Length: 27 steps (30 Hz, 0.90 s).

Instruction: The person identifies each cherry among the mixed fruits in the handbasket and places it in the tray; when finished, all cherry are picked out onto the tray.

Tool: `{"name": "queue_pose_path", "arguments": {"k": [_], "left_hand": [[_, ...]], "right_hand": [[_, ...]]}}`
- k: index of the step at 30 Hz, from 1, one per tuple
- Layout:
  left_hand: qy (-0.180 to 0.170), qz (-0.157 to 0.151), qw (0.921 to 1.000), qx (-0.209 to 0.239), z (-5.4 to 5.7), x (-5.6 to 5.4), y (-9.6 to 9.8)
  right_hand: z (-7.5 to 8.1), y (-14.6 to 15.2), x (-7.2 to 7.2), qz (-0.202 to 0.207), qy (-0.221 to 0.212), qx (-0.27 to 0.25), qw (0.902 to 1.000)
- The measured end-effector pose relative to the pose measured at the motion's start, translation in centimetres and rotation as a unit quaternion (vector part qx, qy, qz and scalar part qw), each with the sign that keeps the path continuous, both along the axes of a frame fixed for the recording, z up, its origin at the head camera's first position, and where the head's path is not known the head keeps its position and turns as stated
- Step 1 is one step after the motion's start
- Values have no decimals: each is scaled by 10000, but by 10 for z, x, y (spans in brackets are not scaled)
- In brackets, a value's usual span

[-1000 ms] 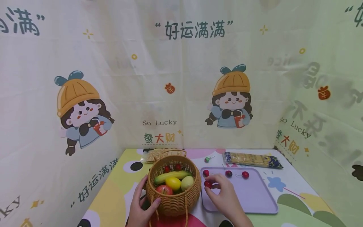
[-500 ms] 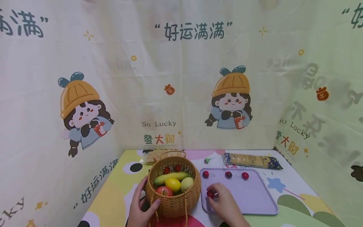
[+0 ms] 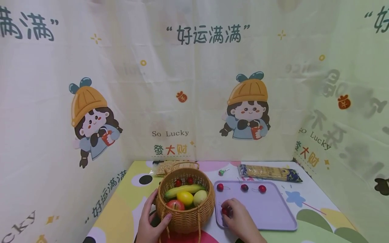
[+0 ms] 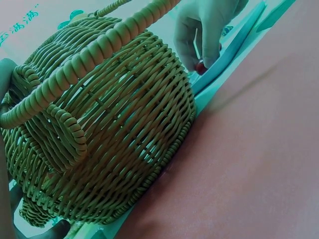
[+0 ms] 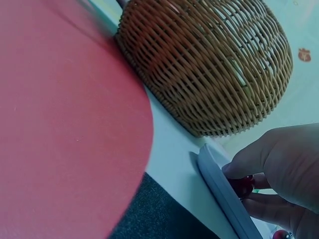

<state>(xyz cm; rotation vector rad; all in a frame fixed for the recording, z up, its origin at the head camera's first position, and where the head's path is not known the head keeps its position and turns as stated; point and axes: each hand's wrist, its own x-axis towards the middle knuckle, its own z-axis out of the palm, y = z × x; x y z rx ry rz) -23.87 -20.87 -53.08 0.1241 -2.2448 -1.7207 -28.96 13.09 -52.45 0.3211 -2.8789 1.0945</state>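
Observation:
My left hand (image 3: pixel 152 222) holds the left side of a round wicker basket (image 3: pixel 191 219), thumb on the front and fingers along the far side. Inside the basket lie a red apple (image 3: pixel 175 205), a yellow lemon (image 3: pixel 184 198), a pale green round fruit (image 3: pixel 200 197), a long yellow-green banana-like fruit (image 3: pixel 184 190) and two cherries (image 3: pixel 189 181) at the back. With thumb and fingertips, my right hand (image 3: pixel 240 217) pinches a dark red cherry (image 5: pixel 242 186) low over the left front part of a lilac tray (image 3: pixel 264 212); the fingers partly hide it.
Three stemmed cherries (image 3: pixel 262 189) lie in a row along the tray's far side. Behind the tray are a long packet of noodles (image 3: pixel 268 172) and a small green-headed item (image 3: pixel 222 172). A clear bag of beige grains (image 3: pixel 162 168) sits behind the basket. Printed cloth walls surround the table.
My right hand has come down and toward me with the cherry, from beside the basket's rim to low over the tray. The left hand keeps its hold on the basket.

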Motion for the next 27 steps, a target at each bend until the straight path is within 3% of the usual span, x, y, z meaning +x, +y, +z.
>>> {"name": "queue_pose_path", "arguments": {"k": [6,13,20,27], "left_hand": [[-134,-35,9999,96,1,-2,0],[-206,-60,9997,122,2,-2,0],[-220,-51,9997,65,2,-1,0],[-235,-64,9997,85,3,0,0]], "right_hand": [[3,-2,4,-214,262,142,9993],[16,-3,9,-496,125,-145,9986],[27,-2,16,-420,695,-320,9962],[55,-7,14,-263,919,-441,9944]]}}
